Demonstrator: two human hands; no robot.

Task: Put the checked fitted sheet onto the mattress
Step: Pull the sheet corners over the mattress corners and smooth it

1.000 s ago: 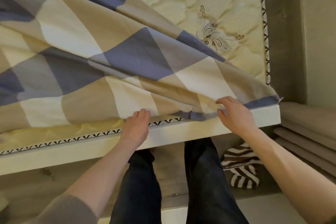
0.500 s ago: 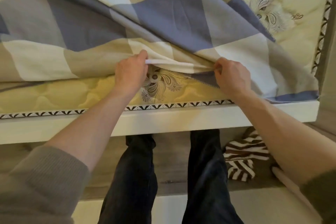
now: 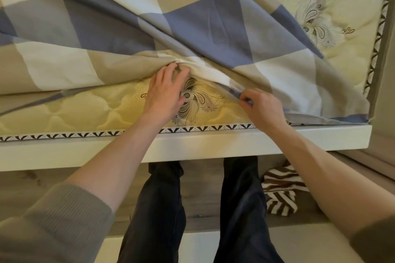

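Sheet (image 3: 192, 23) has bunched at left hand (image 3: 164, 92); right hand (image 3: 264, 107) pinches it

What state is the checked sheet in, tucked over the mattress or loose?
Loose. The checked sheet lies bunched atop the mattress, whose near edge shows bare; the left hand and right hand grip its hem.

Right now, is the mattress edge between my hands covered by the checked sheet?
No, between the left hand and right hand the checked sheet is lifted, leaving the mattress bare.

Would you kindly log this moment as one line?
left hand grips checked sheet | right hand pinches its edge | mattress front partly bare
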